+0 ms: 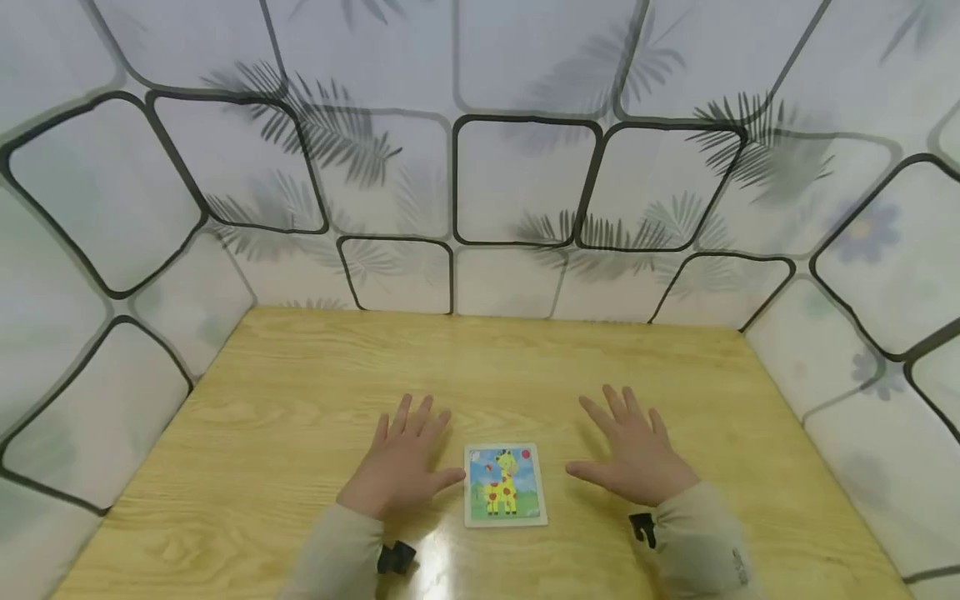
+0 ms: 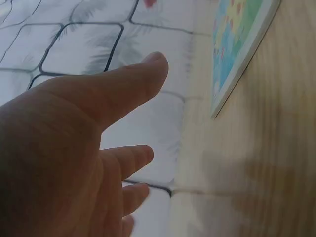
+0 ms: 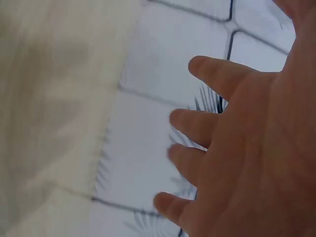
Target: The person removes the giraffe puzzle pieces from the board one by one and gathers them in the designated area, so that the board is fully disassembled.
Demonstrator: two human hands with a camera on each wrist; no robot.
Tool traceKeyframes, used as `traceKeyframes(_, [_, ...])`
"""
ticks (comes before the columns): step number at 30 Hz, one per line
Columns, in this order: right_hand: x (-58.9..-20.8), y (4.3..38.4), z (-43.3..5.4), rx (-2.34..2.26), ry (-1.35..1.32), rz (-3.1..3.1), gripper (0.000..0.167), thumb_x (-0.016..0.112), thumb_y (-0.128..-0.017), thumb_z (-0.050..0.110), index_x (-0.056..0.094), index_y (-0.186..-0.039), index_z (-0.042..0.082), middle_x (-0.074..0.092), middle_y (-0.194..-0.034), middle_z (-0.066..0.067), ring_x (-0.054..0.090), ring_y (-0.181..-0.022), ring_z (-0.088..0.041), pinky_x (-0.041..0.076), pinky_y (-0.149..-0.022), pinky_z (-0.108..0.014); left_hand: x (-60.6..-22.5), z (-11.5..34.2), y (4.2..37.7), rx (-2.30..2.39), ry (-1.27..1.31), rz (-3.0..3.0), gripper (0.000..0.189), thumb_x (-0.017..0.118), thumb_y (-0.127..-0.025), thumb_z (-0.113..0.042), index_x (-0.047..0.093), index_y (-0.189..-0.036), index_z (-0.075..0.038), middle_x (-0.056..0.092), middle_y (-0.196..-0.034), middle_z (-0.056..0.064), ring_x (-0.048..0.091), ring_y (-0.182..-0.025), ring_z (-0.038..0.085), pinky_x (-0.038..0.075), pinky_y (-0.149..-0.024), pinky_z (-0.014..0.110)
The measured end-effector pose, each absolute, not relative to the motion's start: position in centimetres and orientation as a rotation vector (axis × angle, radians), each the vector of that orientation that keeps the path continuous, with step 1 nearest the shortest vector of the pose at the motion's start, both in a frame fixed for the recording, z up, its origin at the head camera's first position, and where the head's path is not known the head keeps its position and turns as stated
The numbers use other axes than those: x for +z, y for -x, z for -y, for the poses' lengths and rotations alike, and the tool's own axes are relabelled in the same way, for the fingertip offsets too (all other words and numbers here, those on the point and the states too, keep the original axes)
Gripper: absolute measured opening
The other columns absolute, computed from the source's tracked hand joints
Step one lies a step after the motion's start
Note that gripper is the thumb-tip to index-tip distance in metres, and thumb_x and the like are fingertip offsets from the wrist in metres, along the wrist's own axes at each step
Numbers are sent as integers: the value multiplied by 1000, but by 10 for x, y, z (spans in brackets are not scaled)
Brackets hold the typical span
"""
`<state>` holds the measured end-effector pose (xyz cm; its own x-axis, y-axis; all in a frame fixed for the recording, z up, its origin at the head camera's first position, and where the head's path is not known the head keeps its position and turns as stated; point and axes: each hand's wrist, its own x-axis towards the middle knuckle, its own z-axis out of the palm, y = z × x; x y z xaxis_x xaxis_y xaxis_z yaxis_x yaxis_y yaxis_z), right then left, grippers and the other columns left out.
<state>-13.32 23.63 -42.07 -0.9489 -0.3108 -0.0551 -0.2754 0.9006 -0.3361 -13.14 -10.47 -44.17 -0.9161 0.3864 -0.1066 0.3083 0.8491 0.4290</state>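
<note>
While neither hand holds anything, a picture board [image 1: 506,485] showing a yellow giraffe lies flat on a wood-grain table [image 1: 337,358], between the two hands. Its longer axis appears to run away from the person, along the giraffe's height. The left hand [image 1: 405,467] is nearer: its thumb points right, toward the board's left edge, with a gap visible in the left wrist view. The right hand [image 1: 637,458] is farther off, the board to its left. Both hands' fingers are extended and spread apart. Pale sleeves [image 1: 341,550] cover the forearms; beyond stands a leaf-patterned wall [image 1: 517,183].
</note>
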Motion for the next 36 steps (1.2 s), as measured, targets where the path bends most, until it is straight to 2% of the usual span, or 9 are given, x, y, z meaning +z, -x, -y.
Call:
traceKeyframes(5, [-435, 130, -205, -506, 600, -2825, 86, 78, -81, 56, 52, -144, 3, 49, -145, -25, 43, -135, -47, 33, -105, -69, -450, 86, 126, 595, -672, -2763, 85, 69, -85, -62, 50, -146, -6, 48, -150, 14, 41, -139, 36, 28, -116, 55])
traceKeyframes(9, [-442, 130, -183, -503, 688, -2755, 92, 82, -77, 53, 49, -147, 4, 53, -140, -18, 48, -130, -40, 38, -106, -60, -455, 77, 122, 556, -675, -2786, 89, 77, -78, -63, 53, -142, -6, 51, -141, 8, 45, -132, 30, 38, -111, 49])
traceKeyframes(13, [-445, 136, -174, -442, 710, -2766, 94, 83, -75, 52, 47, -149, 6, 50, -140, -14, 45, -130, -35, 39, -106, -56, -455, 74, 126, 540, -641, -2820, 93, 81, -73, -60, 51, -143, -6, 48, -141, 8, 42, -131, 30, 38, -110, 50])
traceKeyframes(19, [-450, 137, -172, -451, 640, -2752, 96, 85, -74, 52, 47, -148, 5, 47, -141, -12, 41, -131, -33, 36, -107, -55, -454, 74, 134, 528, -658, -2783, 96, 84, -71, -60, 48, -143, -8, 45, -141, 8, 39, -131, 32, 34, -110, 53])
traceKeyframes(27, [-457, 132, -171, -488, 584, -2743, 95, 87, -69, 50, 52, -145, 5, 48, -137, -11, 42, -127, -33, 37, -104, -54, -454, 69, 135, 546, -622, -2719, 92, 89, -67, -54, 50, -136, -7, 47, -131, 8, 40, -120, 30, 35, -105, 52])
traceKeyframes(36, [-455, 134, -169, -470, 580, -2746, 97, 89, -66, 51, 54, -143, 4, 50, -136, -12, 44, -127, -35, 38, -104, -56, -454, 66, 134, 569, -607, -2698, 91, 91, -66, -49, 49, -135, -8, 45, -136, 9, 38, -123, 31, 33, -108, 53])
